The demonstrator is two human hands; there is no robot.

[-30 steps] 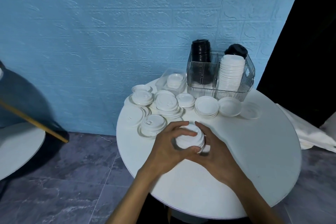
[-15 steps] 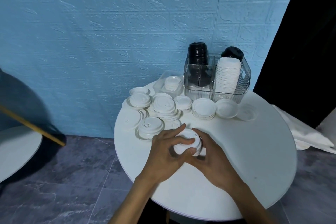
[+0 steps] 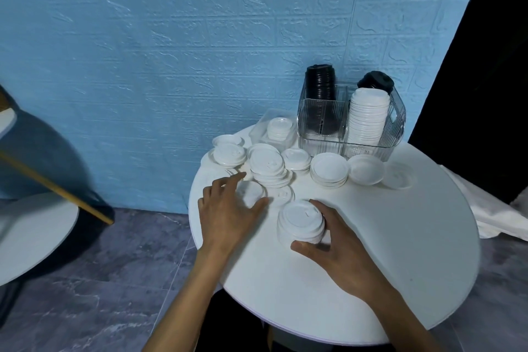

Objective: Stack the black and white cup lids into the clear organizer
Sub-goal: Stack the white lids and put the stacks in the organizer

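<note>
Gripping a short stack of white lids (image 3: 301, 223) at the lower middle of the frame, the right hand (image 3: 340, 248) curls its thumb around the near edge and its fingers around the far side, the stack resting on the round white table (image 3: 400, 251). Just to the left, the left hand (image 3: 228, 208) lies spread with fingers straight over a blurred white lid (image 3: 251, 193), holding nothing that can be made out. Behind both hands, loose white lids (image 3: 268, 164) sit in low piles across the middle of the table — some overlapping, two flatter piles (image 3: 329, 170) toward the right. At the table's far edge, in the upper right of the frame, stands the clear organizer (image 3: 394, 126): its left compartment holds a tall stack of black lids (image 3: 320, 86), its front right compartment a tall stack of white ones (image 3: 368, 114), and a further black stack (image 3: 375, 81) rises behind that. A small clear tray (image 3: 263, 126) with a few white lids sits just left of the organizer, against the blue brick-patterned wall (image 3: 171, 51).
</note>
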